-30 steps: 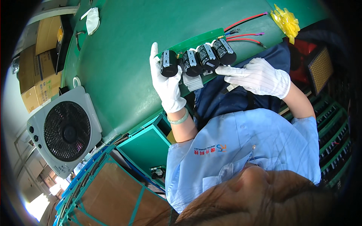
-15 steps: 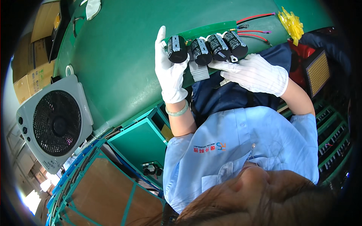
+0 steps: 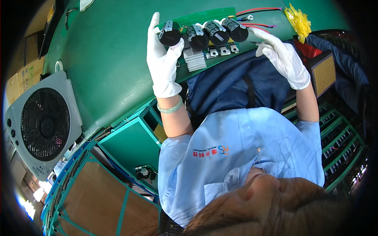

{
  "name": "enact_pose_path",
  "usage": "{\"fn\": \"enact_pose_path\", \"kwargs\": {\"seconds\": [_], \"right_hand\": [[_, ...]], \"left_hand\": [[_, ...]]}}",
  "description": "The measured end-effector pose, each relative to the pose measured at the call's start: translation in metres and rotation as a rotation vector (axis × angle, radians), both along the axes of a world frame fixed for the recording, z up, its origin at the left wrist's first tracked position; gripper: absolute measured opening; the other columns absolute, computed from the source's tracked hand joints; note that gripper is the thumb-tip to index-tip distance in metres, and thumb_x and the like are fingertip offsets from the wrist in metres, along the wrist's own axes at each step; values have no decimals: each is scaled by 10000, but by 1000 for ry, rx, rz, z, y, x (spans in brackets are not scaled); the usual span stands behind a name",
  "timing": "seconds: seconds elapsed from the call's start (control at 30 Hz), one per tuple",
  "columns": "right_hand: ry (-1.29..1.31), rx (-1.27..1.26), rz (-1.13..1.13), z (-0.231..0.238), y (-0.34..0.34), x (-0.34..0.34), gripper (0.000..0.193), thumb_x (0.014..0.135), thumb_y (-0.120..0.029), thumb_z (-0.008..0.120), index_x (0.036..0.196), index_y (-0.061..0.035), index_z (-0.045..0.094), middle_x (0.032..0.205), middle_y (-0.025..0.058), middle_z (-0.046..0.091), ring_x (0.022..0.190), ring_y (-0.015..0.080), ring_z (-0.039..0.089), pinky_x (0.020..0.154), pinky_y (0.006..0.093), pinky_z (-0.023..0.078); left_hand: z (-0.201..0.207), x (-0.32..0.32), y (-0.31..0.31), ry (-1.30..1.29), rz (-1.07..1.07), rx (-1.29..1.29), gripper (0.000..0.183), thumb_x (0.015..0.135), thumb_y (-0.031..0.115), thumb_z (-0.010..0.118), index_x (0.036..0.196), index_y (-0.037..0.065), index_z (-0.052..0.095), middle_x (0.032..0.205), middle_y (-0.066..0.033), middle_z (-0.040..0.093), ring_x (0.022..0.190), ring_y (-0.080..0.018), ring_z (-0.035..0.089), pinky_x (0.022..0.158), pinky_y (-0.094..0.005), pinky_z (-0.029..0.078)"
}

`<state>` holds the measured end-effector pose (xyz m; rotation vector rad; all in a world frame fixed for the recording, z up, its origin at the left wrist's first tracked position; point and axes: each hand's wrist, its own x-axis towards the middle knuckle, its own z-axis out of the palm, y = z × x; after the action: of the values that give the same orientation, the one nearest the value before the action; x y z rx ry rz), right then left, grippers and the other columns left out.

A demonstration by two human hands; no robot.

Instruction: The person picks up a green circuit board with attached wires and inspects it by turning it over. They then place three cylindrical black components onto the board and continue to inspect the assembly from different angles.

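A green circuit board (image 3: 204, 16) is tilted up over the table's near edge. Several black cylindrical capacitors (image 3: 216, 34) stand out from it. Below them are a finned silver heat sink (image 3: 195, 60) and several tabbed components (image 3: 224, 50). My white-gloved left hand (image 3: 162, 59) grips the board's left end, its thumb by the leftmost capacitor. My gloved right hand (image 3: 282, 58) is off the board's right end, index finger stretched toward the red wires (image 3: 260, 25) and the other fingers bent. A thin dark piece shows between its fingers; whether it is held is unclear.
A bundle of yellow strips (image 3: 298, 21) lies on the green table (image 3: 106, 59) at the far right. A grey box fan (image 3: 46, 122) stands at left, near cardboard boxes (image 3: 29, 76). Dark blue cloth (image 3: 232, 84) covers my lap, and a gridded panel (image 3: 323, 74) is at right.
My right hand has left the board's lower edge and moved right, toward the wires, uncovering the tabbed components. My left hand keeps its grip. The whole view has shifted slightly.
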<state>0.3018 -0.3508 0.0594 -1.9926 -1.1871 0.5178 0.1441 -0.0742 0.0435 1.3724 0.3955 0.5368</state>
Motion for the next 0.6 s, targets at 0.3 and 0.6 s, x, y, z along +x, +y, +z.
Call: {"fn": "enact_pose_path", "kwargs": {"seconds": [0.3,0.6], "right_hand": [[-697,63,59,-6,21,13,210,973,-225,580,1136,-117,655,910,75,674,772,267,668,640,352,530],[-753,149,-31,-23,35,16,214,924,-344,653,968,-144,718,865,35,714,731,237,688,617,334,537]], "left_hand": [[-7,-1,1,-24,22,-17,770,852,22,718,1531,10,353,1103,-44,567,951,-108,539,901,-244,473],[-7,1,-1,-27,26,-27,781,845,33,725,1523,-31,343,1129,-56,569,996,-119,547,933,-255,467]]}}
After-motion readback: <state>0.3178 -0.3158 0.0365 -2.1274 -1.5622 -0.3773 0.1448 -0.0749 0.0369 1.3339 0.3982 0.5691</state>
